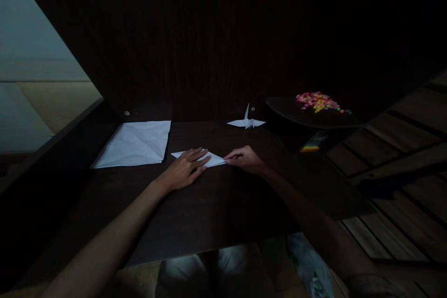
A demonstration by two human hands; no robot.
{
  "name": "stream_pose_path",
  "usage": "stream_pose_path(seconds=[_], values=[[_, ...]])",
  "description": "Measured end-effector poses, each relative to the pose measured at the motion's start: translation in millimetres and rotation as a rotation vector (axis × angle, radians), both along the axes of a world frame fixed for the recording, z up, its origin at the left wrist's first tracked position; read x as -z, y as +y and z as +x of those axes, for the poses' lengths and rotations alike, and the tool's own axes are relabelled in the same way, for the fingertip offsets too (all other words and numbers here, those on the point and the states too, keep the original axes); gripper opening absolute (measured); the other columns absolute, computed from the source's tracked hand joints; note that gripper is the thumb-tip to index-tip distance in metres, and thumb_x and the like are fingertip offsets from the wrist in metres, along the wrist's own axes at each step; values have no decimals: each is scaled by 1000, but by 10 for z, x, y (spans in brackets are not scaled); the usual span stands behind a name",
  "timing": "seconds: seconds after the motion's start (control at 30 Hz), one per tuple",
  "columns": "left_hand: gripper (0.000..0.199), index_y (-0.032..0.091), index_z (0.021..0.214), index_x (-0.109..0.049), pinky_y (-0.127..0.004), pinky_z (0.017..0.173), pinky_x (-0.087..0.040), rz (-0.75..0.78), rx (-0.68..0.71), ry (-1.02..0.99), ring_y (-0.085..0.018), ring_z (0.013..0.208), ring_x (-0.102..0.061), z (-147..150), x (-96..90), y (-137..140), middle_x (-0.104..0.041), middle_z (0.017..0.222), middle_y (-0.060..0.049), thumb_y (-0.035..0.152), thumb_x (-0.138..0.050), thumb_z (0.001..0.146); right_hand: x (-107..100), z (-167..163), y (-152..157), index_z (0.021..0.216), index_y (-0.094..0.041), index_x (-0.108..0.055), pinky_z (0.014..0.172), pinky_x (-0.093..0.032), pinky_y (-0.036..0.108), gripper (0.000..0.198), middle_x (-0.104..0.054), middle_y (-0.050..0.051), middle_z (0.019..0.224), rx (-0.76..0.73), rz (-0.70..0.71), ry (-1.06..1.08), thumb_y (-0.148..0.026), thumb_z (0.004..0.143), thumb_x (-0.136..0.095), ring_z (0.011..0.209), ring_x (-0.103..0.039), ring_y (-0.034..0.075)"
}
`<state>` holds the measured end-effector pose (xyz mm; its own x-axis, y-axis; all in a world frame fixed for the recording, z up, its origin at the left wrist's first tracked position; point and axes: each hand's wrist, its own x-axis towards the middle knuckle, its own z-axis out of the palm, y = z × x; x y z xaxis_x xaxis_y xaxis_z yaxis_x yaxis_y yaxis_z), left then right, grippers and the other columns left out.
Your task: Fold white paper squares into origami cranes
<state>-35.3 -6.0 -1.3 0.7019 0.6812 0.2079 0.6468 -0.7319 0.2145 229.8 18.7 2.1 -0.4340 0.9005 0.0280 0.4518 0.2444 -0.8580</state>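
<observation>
A slim, folded white paper (pixel 214 161) with pointed ends lies on the dark wooden desk (pixel 195 223). My left hand (pixel 186 167) rests flat over its left part, fingers spread, covering some of the paper. At the paper's right tip, my right hand (pixel 246 159) pinches the point between thumb and fingers. Behind it, near the back panel, stands a white paper crane (pixel 247 122) with its wings out. To the left lies a stack of creased white paper sheets (pixel 134 144).
A rounded shelf (pixel 282 108) on the right carries a pile of small colourful pieces (pixel 318 101). The desk has a raised side board (pixel 52 149) on the left and a tall back panel (pixel 195 46). Wooden slats (pixel 401 205) are at the right.
</observation>
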Motion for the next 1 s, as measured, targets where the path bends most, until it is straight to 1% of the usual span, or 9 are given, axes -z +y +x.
stream_pose_path(seconds=[0.07,0.13,0.23,0.33,0.4,0.47,0.67,0.83,1.0], values=[[44,25,136,-46,-55,106,-31,12,-26,16,-28,135,-36,27,-12,-28,-41,146,-8,39,-37,96,2,-23,-15,86,-16,-75,59,-44,24,21,-72,6,83,-1,62,-45,-31,74,-66,67,-59,14],[42,24,130,-53,-57,105,-31,20,-54,7,-30,132,-39,76,-21,-59,-46,143,-9,41,-40,94,4,-62,-44,86,-17,-75,60,-43,24,18,-71,5,82,-2,129,-82,-28,77,-64,67,-58,13],[41,16,121,-59,-51,109,-30,24,-87,-81,-28,129,-44,166,-10,-94,-55,133,-13,42,-42,94,13,-135,-104,84,-18,-75,64,-44,25,14,-69,4,81,-17,218,-117,-24,78,-64,68,-58,13],[42,15,128,-52,-46,111,-32,-27,-61,-163,-24,130,-44,229,26,-109,-54,135,-13,37,-42,94,27,-185,-155,86,-19,-73,69,-44,27,11,-68,3,81,-63,307,-138,-22,79,-65,69,-59,13],[43,17,133,-48,-46,111,-31,-68,-25,-158,-23,133,-40,246,45,-109,-50,139,-11,34,-40,95,30,-187,-170,89,-19,-72,71,-44,28,13,-67,3,80,-85,377,-161,-21,77,-68,70,-58,13],[42,18,133,-50,-48,111,-29,-99,-16,-134,-23,134,-38,252,52,-102,-49,140,-9,34,-39,96,28,-167,-167,90,-18,-71,72,-44,28,15,-66,3,80,-107,437,-186,-20,76,-70,73,-58,14],[37,19,121,-62,-50,111,-28,-170,-65,-208,-24,132,-42,285,46,-73,-54,135,-10,38,-44,94,20,-100,-146,82,-17,-72,73,-44,28,6,-64,5,81,-188,493,-192,-18,77,-68,79,-59,15],[30,23,110,-69,-54,109,-29,-199,-115,-265,-25,130,-45,330,62,-64,-58,130,-8,36,-50,91,17,-104,-186,84,-19,-72,74,-43,30,9,-63,4,83,-195,522,-242,-16,77,-66,81,-57,16],[28,23,106,-70,-53,109,-30,-211,-163,-319,-25,127,-48,365,76,-61,-61,126,-9,38,-54,88,-1,-116,-223,85,-20,-72,70,-42,29,12,-62,4,83,-188,590,-336,-16,78,-63,80,-55,17]])
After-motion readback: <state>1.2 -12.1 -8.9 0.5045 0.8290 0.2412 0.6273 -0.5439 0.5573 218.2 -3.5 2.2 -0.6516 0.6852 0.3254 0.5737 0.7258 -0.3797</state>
